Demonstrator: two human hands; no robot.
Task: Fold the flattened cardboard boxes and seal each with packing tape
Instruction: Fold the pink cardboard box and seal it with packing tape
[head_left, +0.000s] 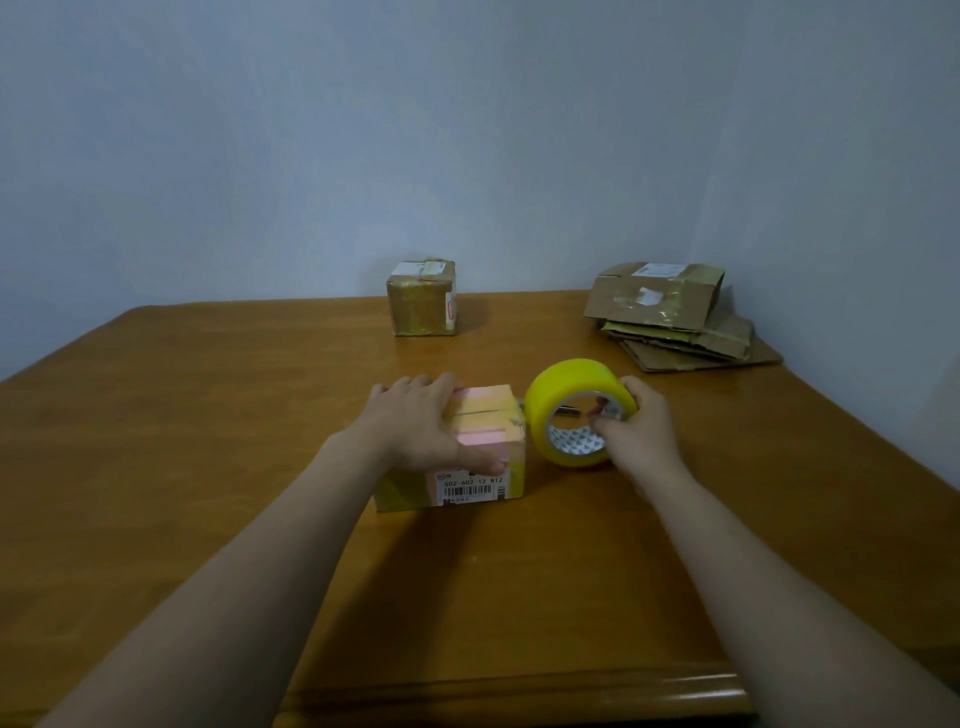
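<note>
A small folded cardboard box (483, 415) with a pink top and a barcode label on its front stands on the wooden table (208, 415). Its top flaps are closed with a seam showing across the middle. My left hand (415, 431) presses flat on the box's top left part, thumb lying across the pink face. Right beside the box, my right hand (641, 431) grips a yellow roll of packing tape (571, 395), fingers hooked into its core. The roll stands on edge, touching the box's right side.
A taped cardboard box (422, 299) stands at the back centre of the table. Several flattened cardboard boxes (675, 317) are stacked at the back right. A plain wall rises behind the table. The table's front edge runs near my forearms.
</note>
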